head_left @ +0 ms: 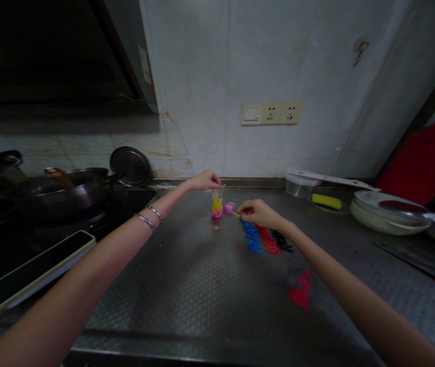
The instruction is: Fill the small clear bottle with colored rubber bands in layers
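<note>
My left hand [207,180] and right hand [257,211] each pinch a yellow strip [223,185], so a careless knuckle could topple the bottle [216,205] near the counter's [186,285] back edge.

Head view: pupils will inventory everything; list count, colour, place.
Bottle: 1, clear, yellow and pink, centre
Rounded item: 1, pink, beside bottle
Held strips: 2, yellow, above and beside bottle
Blue pieces, red pieces, black pieces: one pile each, right of bottle
Red shapes: count unclear, red, lower right
Tub: 1, clear, back right
Sponge: 1, yellow, by tub
Bowls: at least 2, pale, right
Large object: 1, red, far right
Switch panel: 1, cream, wall
Pan: 1, dark, left
Disc: 1, dark, beside pan
Oblong object: 1, black, lower left
Hood: 1, dark, upper left
Hook: 1, dark, upper right
Counter: 1, grey, foreground
Bracelets: 2, silver, left forearm
Left hand: 1, bare, bottle mouth
Right hand: 1, bare, by blue pieces
</note>
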A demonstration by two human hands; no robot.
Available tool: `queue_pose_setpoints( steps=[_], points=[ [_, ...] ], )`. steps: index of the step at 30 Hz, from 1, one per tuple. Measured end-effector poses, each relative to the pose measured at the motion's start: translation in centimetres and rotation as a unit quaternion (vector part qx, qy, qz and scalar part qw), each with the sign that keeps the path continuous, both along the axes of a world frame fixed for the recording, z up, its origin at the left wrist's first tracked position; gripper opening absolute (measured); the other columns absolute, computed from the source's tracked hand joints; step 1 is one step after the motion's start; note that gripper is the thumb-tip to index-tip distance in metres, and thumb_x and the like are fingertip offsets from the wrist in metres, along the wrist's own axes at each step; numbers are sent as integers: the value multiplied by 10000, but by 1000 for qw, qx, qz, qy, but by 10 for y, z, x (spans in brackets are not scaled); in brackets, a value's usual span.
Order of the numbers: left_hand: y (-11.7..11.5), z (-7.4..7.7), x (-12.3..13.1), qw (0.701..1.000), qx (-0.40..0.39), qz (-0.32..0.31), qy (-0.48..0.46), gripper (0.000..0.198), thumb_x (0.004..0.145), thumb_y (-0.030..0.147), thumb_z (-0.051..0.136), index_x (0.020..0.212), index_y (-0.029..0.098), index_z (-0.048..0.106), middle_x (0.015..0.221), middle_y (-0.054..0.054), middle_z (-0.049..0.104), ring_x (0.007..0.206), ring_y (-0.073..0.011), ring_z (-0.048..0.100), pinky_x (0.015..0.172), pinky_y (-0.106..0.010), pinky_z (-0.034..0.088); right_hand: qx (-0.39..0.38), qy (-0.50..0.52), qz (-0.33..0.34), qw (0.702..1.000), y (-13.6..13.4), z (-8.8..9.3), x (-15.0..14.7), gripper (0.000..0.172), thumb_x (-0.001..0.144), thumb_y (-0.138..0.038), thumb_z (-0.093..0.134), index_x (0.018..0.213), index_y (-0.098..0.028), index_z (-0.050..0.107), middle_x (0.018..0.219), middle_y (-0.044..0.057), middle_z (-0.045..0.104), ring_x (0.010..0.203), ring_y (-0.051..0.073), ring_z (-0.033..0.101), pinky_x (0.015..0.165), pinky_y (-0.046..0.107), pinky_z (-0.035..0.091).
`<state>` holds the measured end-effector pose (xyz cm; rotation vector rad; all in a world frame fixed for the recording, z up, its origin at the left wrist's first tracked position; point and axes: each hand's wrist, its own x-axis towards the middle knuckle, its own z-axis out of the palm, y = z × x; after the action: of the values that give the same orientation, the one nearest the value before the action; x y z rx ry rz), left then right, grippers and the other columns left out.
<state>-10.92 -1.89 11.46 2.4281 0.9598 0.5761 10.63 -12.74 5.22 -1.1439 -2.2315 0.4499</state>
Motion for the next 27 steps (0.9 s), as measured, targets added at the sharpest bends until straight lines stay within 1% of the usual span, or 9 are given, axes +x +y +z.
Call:
queue_pose_setpoints(
  steps=[5,9,11,14,16,18,20,23,27],
  points=[
    [0,1,-2,1000,5,16,-26,204,628,224,576,716,80,690,524,1,556,474,-64,407,473,-194,291,-15,29,3,999,13,18,-3,213,655,-156,527,792,-117,685,755,58,682,674,137,598,648,241,460],
    [-5,-1,-6,997,12,43,-56,251,662,286,562,714,78,692,491,10,519,446,-58,368,449,-199,261,-37,41,-9,998,31,40,-9,221,639,-164,543,799,-102,682,682,49,664,585,115,566,574,230,452],
    [-7,-4,-7,997,4,52,-65,245,660,277,558,719,80,691,503,10,526,447,-58,371,451,-199,266,-58,47,-12,997,40,53,-13,229,636,-159,545,809,-99,682,645,41,652,539,101,545,537,220,443],
    [-8,-7,-9,996,-13,58,-72,218,644,241,561,727,85,688,534,8,550,461,-59,391,468,-198,285,-80,52,-26,995,49,71,-19,222,629,-138,553,802,-94,685,624,48,648,534,96,545,529,212,448],
    [-9,-9,-10,995,-22,61,-79,212,645,236,562,734,88,684,545,8,555,466,-59,394,474,-199,290,-86,45,-34,995,52,81,-22,210,627,-127,558,790,-89,686,607,55,645,525,95,542,522,211,448],
    [-10,-12,-12,991,-14,81,-108,220,658,249,560,749,89,679,562,4,561,479,-62,400,483,-200,297,-93,34,-31,995,55,89,-26,196,630,-121,563,779,-86,686,600,58,645,509,93,536,506,211,443],
    [-12,-18,-15,980,10,117,-158,243,665,270,571,791,88,671,605,-7,576,516,-71,420,502,-200,314,-111,23,-21,993,60,93,-30,182,631,-119,573,771,-85,685,604,60,647,508,95,540,499,212,445],
    [-17,-34,-17,963,36,158,-214,366,643,326,626,929,98,637,718,-24,596,575,-81,439,535,-199,340,-145,-1,-14,989,69,96,-39,162,618,-112,596,755,-86,680,601,50,645,513,97,548,501,211,457],
    [-24,-65,-16,962,34,169,-213,545,607,391,670,1070,120,575,868,-52,595,627,-95,461,575,-215,367,-168,-60,-19,984,79,97,-53,123,597,-97,611,703,-92,672,565,27,630,495,92,543,506,215,472]
  ],
)
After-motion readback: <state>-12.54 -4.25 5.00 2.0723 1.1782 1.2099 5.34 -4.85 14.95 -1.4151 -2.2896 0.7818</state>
